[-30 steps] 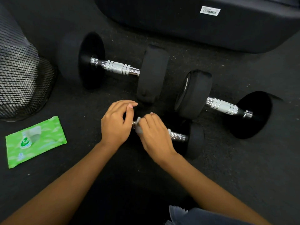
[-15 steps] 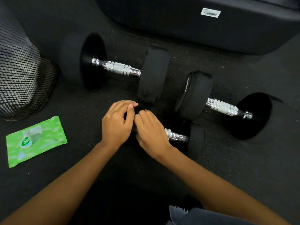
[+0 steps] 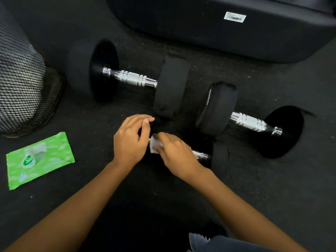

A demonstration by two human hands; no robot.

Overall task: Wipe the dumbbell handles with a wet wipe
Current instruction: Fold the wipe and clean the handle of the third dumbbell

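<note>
Three black dumbbells with chrome handles lie on the dark floor. The small dumbbell (image 3: pixel 219 156) is nearest me. My left hand (image 3: pixel 131 140) grips its left head, which is hidden under the fingers. My right hand (image 3: pixel 175 153) presses a white wet wipe (image 3: pixel 154 144) around its chrome handle (image 3: pixel 200 155), covering most of the bar. A large dumbbell (image 3: pixel 171 86) lies behind at the left, its handle (image 3: pixel 131 79) bare. Another large dumbbell (image 3: pixel 217 108) lies to the right with its handle (image 3: pixel 249 122) bare.
A green wet-wipe pack (image 3: pixel 39 159) lies on the floor at the left. A black mesh bin (image 3: pixel 21 91) stands at the far left. A big black padded object (image 3: pixel 218 33) with a white label fills the back.
My right hand has slid right along the small dumbbell's handle, and the white wipe shows again between my hands. My left hand has stayed in place.
</note>
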